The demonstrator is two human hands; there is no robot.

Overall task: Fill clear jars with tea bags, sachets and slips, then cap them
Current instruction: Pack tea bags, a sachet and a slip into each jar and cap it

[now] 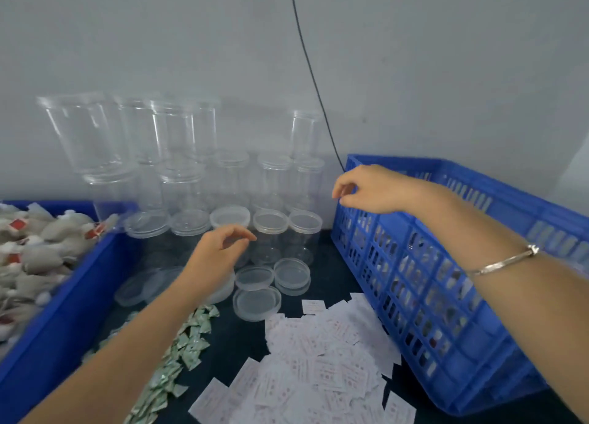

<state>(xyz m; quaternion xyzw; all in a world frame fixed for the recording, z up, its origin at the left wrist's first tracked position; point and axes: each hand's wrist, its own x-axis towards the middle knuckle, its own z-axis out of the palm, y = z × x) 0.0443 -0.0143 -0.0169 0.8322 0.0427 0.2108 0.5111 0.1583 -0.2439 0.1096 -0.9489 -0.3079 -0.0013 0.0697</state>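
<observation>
My left hand [220, 251] is hovering over open clear jars [303, 232], grip loosely curled, holding nothing. My right hand [369, 189] is hanging above the blue crate [446, 296], grip likewise relaxed.

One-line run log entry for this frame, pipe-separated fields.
left hand: empty, above clear jars | right hand: empty, over blue crate corner | loose lids, sachets, slips on table

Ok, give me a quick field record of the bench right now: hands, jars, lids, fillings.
left hand: empty, loosely curled, above front jars
right hand: empty, loosely curled, over blue crate corner
front jars: clear, look empty; capped or not unclear
loose lids: on table before jars
tea bags: heaped in blue bin, left
sachets: green pile beside left forearm
slips: white pile beside crate
</observation>
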